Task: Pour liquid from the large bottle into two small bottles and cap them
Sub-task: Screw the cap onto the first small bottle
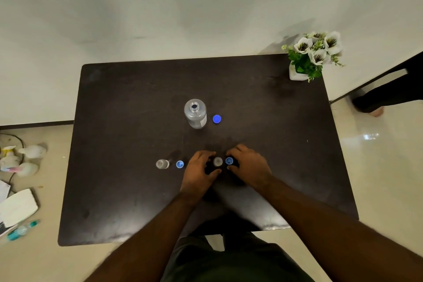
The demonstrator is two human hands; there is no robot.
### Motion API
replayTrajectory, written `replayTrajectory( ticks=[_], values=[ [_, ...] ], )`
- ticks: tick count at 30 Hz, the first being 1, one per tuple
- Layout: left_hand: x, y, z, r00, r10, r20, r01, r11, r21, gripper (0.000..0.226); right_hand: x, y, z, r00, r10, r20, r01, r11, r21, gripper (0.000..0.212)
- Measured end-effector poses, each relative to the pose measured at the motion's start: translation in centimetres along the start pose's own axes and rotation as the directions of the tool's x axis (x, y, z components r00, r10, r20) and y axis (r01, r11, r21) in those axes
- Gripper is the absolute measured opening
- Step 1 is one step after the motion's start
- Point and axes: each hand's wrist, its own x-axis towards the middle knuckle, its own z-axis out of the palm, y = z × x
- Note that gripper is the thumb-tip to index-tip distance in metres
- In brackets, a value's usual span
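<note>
The large clear bottle stands uncapped at the middle of the dark table, its blue cap lying just to its right. One small bottle stands open at the near left with a blue cap beside it. A second small bottle stands open between my hands. My left hand curls its fingers and thumb round this bottle from the left. My right hand pinches another blue cap right next to the bottle's mouth.
A white pot of flowers stands on the table's far right corner. Paper, cups and a teal-capped bottle lie on the floor to the left. Another person's leg and foot are at the right.
</note>
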Motion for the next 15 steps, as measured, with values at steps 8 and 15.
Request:
replayTrajectory(
  ticks=[8,15],
  values=[
    [0.7,0.1,0.1,1.000,0.003,-0.001,-0.003,1.000,0.004,0.027,-1.4,1.4,-0.2,0.993,-0.006,-0.120,0.019,0.994,0.106,0.022],
    [0.0,1.1,-0.6,0.997,-0.025,0.069,0.029,0.998,-0.059,0.023,-4.3,2.9,-2.0,0.983,0.121,-0.141,-0.071,0.945,0.320,0.025]
  ],
)
